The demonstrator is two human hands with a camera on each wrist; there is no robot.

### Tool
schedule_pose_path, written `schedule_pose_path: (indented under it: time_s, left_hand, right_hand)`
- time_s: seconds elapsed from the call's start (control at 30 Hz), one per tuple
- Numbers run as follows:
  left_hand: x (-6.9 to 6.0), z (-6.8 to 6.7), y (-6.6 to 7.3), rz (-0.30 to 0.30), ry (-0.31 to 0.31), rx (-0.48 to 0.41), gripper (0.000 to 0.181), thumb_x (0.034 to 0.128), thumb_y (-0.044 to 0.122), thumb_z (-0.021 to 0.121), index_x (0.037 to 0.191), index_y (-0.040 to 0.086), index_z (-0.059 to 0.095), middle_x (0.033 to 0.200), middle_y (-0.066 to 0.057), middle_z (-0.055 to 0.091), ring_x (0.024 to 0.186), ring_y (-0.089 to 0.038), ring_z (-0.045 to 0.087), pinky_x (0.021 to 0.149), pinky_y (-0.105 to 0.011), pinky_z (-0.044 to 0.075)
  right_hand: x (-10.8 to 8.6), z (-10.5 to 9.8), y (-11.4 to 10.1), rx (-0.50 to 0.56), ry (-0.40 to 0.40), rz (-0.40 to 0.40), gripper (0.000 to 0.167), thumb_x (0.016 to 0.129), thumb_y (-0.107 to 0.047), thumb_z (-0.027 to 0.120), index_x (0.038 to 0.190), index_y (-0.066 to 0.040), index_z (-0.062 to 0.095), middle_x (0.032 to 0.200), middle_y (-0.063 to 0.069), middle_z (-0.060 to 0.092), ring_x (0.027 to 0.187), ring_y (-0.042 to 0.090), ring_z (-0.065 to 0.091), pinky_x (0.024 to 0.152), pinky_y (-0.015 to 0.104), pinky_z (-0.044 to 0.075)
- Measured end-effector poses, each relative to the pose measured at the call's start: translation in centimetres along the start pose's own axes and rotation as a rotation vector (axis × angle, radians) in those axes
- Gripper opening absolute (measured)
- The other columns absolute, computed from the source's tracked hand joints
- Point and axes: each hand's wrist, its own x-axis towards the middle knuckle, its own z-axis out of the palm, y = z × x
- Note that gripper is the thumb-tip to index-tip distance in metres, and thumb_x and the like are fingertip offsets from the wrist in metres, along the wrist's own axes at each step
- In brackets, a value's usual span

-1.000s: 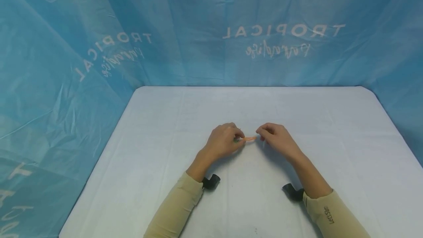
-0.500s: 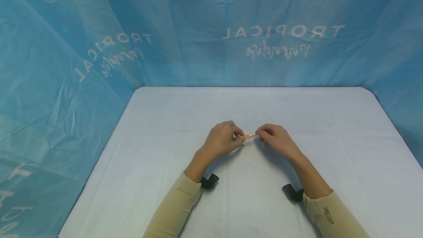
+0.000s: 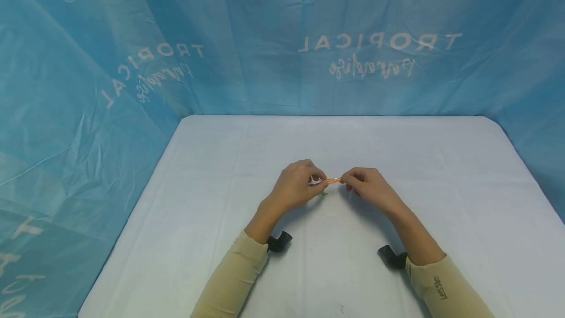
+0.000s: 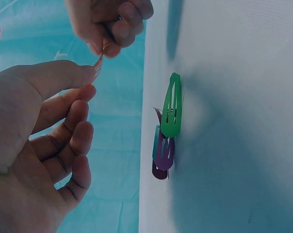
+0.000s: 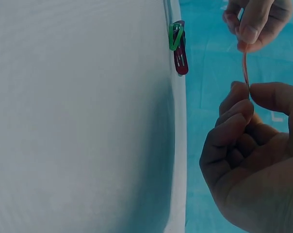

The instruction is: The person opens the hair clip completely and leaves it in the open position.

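Observation:
An orange snap hair clip (image 3: 333,180) spans the gap between my two hands, above the table. My left hand (image 3: 295,184) pinches one end between thumb and forefinger, its other fingers loosely curled. At the opposite end, the thumb and fingertips of my right hand (image 3: 370,185) pinch the clip. The right wrist view shows the clip (image 5: 245,68) edge-on, slightly bowed. Beneath the hands lies a small pile of hair clips: a green clip (image 4: 171,109) on top, a purple clip (image 4: 165,154) and a dark red clip (image 4: 159,173), with a teal edge partly hidden.
A white-covered table (image 3: 247,146) carries the pile. Blue printed sheeting (image 3: 265,63) hangs behind and to the left. Black curved pieces (image 3: 280,242) stick out at both sleeve cuffs, over the table.
My left hand has risen slightly, and the green clip below it shows more. The orange clip has shifted a little upward in view; the right fingertips, earlier near its end, now pinch it.

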Motion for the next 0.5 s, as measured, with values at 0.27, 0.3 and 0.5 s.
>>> schedule_pose_path:
  time_s: [0.27, 0.3, 0.5]
  left_hand:
    - [-0.05, 0.01, -0.09, -0.005, 0.000, -0.054, 0.014, 0.0907, 0.028, 0.075, 0.098, 0.017, 0.079, 0.091, 0.000, 0.067, 0.078, -0.008, 0.057, 0.067, -0.021, 0.046]
    - [-0.06, 0.03, -0.12, -0.007, 0.000, -0.065, 0.014, 0.0910, 0.028, 0.075, 0.099, 0.017, 0.078, 0.092, 0.000, 0.067, 0.078, -0.008, 0.056, 0.068, -0.021, 0.046]
    - [0.01, -0.01, -0.33, -0.005, 0.028, -0.141, 0.019, 0.0933, 0.028, 0.072, 0.106, 0.014, 0.075, 0.097, -0.003, 0.065, 0.084, -0.013, 0.059, 0.072, -0.023, 0.048]
  right_hand:
    - [0.01, 0.01, -0.04, 0.043, 0.004, -0.010, 0.030, 0.102, -0.028, 0.056, 0.101, -0.003, 0.071, 0.079, 0.015, 0.060, 0.069, 0.021, 0.051, 0.064, 0.033, 0.046]
    - [0.01, -0.02, -0.06, 0.051, 0.008, -0.013, 0.031, 0.102, -0.029, 0.056, 0.101, -0.002, 0.070, 0.077, 0.014, 0.058, 0.068, 0.021, 0.050, 0.065, 0.033, 0.046]
    - [-0.06, -0.13, -0.36, 0.110, 0.056, -0.028, 0.034, 0.102, -0.031, 0.056, 0.103, 0.001, 0.067, 0.073, 0.009, 0.054, 0.069, 0.021, 0.050, 0.067, 0.034, 0.045]
